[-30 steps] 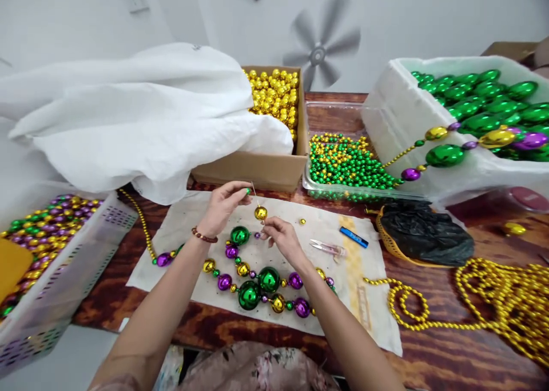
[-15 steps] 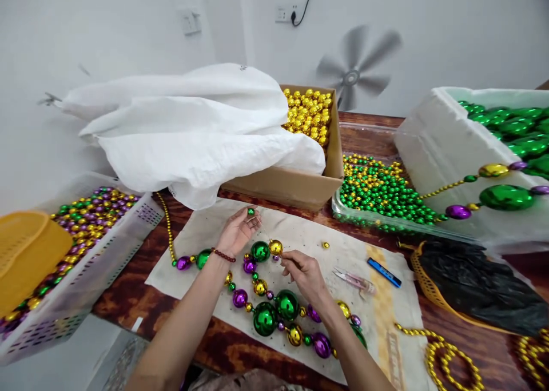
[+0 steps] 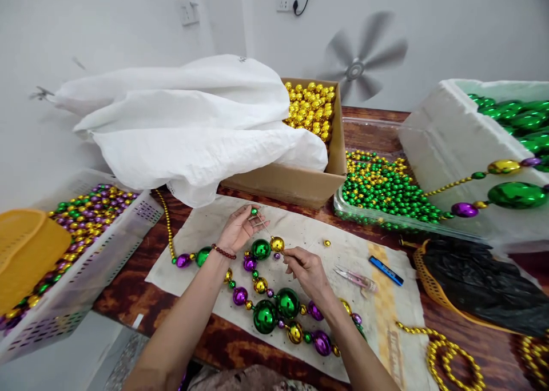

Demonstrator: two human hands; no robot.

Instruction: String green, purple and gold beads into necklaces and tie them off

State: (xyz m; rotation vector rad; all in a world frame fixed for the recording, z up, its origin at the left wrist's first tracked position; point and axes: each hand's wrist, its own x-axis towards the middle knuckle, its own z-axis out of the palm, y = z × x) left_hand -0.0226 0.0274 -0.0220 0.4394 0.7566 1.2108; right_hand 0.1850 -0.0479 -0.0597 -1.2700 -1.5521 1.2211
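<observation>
My left hand (image 3: 238, 230) pinches a small green bead (image 3: 254, 211) between its fingertips, palm turned partly up. From that bead a thin pale cord (image 3: 266, 227) runs down to a shiny gold bead (image 3: 277, 244). Right beside the gold bead, the thumb and fingers of my right hand (image 3: 305, 270) are pressed together; what they grip is too small to make out. Below both hands a strand of green, purple and gold beads (image 3: 287, 303) curls across a pale cloth (image 3: 338, 314), partly covered by my forearms.
Small scissors (image 3: 355, 278), a blue tool (image 3: 386, 271) and a loose gold bead (image 3: 327, 243) lie on the cloth. Behind are a cardboard box (image 3: 283, 188) of gold beads and a clear tray (image 3: 386, 222). A perforated crate (image 3: 141, 222) is left, a foam box (image 3: 450, 139) right.
My left hand and the green bead have shifted slightly right. The cord between the green and gold beads shows more plainly. My right hand keeps its pinch beside the gold bead.
</observation>
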